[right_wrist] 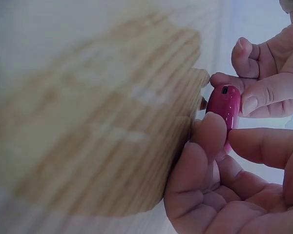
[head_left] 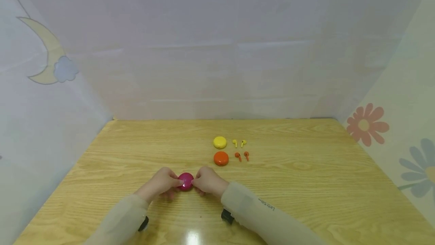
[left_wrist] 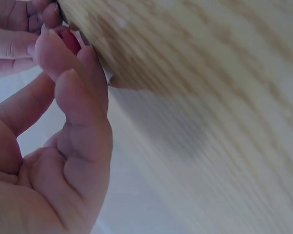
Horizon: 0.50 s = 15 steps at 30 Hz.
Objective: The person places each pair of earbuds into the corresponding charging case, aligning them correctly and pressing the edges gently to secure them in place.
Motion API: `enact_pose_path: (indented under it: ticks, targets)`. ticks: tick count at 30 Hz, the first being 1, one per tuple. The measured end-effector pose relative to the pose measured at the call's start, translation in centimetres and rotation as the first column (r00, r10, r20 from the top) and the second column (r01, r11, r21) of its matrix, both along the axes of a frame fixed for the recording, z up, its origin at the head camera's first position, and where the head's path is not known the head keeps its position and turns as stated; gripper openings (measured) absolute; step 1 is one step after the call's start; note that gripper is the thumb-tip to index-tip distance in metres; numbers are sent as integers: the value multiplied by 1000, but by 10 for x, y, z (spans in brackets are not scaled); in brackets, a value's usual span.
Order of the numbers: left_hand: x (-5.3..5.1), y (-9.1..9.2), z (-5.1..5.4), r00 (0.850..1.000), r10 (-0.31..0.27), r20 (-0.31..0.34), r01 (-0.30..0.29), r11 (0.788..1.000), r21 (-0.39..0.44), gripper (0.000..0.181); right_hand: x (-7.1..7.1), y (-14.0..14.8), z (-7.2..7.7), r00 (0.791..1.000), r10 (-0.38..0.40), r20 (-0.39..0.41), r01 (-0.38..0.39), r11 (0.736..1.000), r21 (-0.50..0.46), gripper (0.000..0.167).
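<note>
Between both hands is a round, glossy magenta earbud case (head_left: 185, 181), low over the wooden table. My left hand (head_left: 164, 183) pinches its left edge, thumb on top. From the other side my right hand (head_left: 208, 181) pinches the right edge between thumb and fingers. A small charging port shows on the rim of the magenta case (right_wrist: 224, 105) in the right wrist view. In the left wrist view the left hand's fingers hide most of the case (left_wrist: 70, 41). Whether its lid is parted cannot be made out.
Beyond the hands lie an orange case (head_left: 221, 158) with two orange earbuds (head_left: 238, 156) to its right. Farther back sits a yellow case (head_left: 219, 142) beside two yellow earbuds (head_left: 235, 143). The wooden table (head_left: 306, 184) ends at a pale cloth backdrop (head_left: 217, 67).
</note>
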<state>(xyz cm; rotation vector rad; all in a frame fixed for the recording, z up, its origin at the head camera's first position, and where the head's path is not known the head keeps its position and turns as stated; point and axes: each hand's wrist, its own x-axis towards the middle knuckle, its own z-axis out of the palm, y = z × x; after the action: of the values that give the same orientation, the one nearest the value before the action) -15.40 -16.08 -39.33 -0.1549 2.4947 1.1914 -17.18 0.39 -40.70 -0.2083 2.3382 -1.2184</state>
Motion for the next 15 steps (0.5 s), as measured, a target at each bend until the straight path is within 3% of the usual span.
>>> enact_pose_path:
  ticks: [15]
  targets:
    - [-4, -2, 0, 999, -8, 34, 9, 1000, -13, 16, 0, 0, 3, 1000, 29, -6, -29, 999, 28, 30]
